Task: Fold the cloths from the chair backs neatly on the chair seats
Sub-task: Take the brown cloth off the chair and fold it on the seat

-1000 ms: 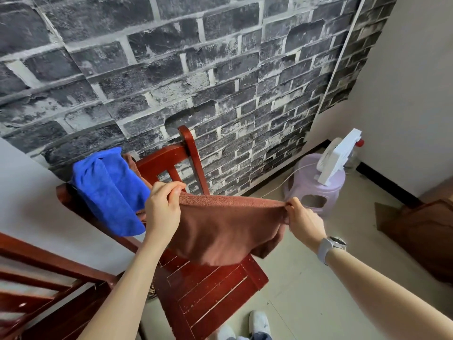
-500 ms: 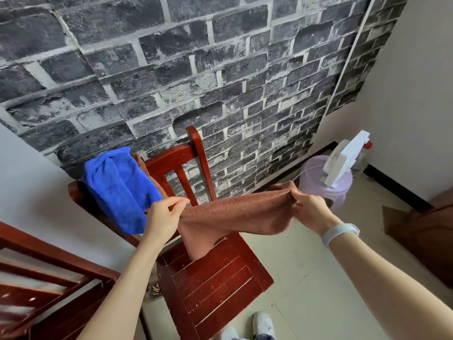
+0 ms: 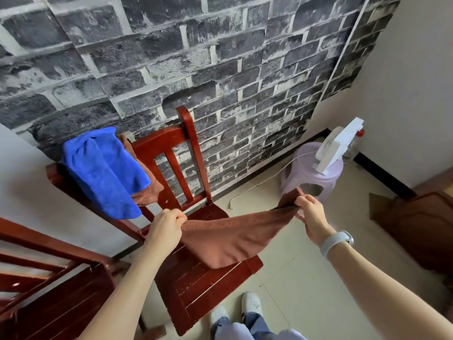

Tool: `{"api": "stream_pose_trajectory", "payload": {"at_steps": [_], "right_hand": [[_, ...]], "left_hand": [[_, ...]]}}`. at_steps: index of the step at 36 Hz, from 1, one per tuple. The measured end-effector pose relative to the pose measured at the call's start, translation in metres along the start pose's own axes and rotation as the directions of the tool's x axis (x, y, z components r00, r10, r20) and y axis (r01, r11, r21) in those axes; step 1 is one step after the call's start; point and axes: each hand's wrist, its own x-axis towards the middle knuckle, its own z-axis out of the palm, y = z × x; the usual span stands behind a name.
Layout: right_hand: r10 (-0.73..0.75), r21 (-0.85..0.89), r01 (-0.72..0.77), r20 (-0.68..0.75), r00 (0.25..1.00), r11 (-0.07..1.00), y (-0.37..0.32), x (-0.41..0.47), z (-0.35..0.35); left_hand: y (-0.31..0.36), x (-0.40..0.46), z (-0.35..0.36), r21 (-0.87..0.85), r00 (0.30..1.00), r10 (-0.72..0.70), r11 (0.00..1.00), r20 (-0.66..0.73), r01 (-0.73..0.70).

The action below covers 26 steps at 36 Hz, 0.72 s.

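A room in a home is shown. One wall [image 3: 171,57] is covered with paper printed as grey brick, and plain white walls are seen beside it. Red wooden chairs [image 3: 196,278] are set on a pale tiled floor [image 3: 306,278], and a lilac plastic stool [image 3: 311,173] carrying a small white fan [image 3: 338,146] is placed in the corner.

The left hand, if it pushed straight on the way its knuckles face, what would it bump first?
Probably the red wooden chair's slatted back; the left hand, pinching the brown cloth, faces it, though depth is unclear.
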Motion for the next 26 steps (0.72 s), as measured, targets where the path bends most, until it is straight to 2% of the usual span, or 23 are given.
{"api": "stream_pose_trajectory", "payload": {"at_steps": [2, 6, 9, 11, 13, 15, 18, 20, 22, 26], "right_hand": [[-0.037, -0.054, 0.036, -0.014, 0.999, 0.998, 0.004, -0.001, -0.002], [-0.117, -0.284, 0.107, -0.017, 0.993, 0.953, 0.009, -0.009, -0.003], [-0.115, -0.317, 0.101, -0.025, 0.993, 0.943, 0.012, -0.011, -0.002], [-0.064, -0.341, 0.057, -0.009, 0.998, 0.938, 0.016, -0.009, -0.004], [0.024, -0.331, -0.020, 0.010, 1.000, 0.943, 0.019, -0.006, -0.009], [0.109, -0.326, -0.098, 0.015, 0.994, 0.940, 0.020, -0.004, -0.013], [0.153, -0.329, -0.149, -0.016, 0.988, 0.932, 0.022, 0.001, -0.019], [0.143, -0.372, -0.146, -0.036, 0.989, 0.917, 0.026, 0.004, -0.022], [0.074, -0.479, -0.099, -0.072, 0.995, 0.872, 0.030, 0.004, -0.025], [-0.108, -0.608, 0.015, -0.116, 0.987, 0.794, 0.026, 0.002, -0.028]], "left_hand": [[-0.006, -0.001, 0.007, 0.015, 0.995, -0.055, 0.998, 0.085, 0.054], [-0.014, -0.004, 0.021, -0.007, 0.962, -0.137, 0.990, 0.236, 0.142], [-0.016, -0.004, 0.031, -0.077, 0.921, -0.203, 0.967, 0.333, 0.241], [-0.015, 0.000, 0.040, -0.072, 0.872, -0.329, 0.923, 0.363, 0.378], [-0.011, -0.002, 0.042, 0.025, 0.774, -0.509, 0.841, 0.377, 0.541], [-0.012, 0.000, 0.044, 0.106, 0.725, -0.547, 0.822, 0.419, 0.559], [-0.017, 0.002, 0.047, 0.163, 0.738, -0.539, 0.837, 0.407, 0.522], [-0.021, 0.004, 0.048, 0.040, 0.755, -0.518, 0.833, 0.402, 0.551], [-0.029, 0.004, 0.047, -0.146, 0.807, -0.485, 0.820, 0.336, 0.553], [-0.032, -0.005, 0.031, -0.282, 0.923, -0.355, 0.879, 0.151, 0.384]]}}
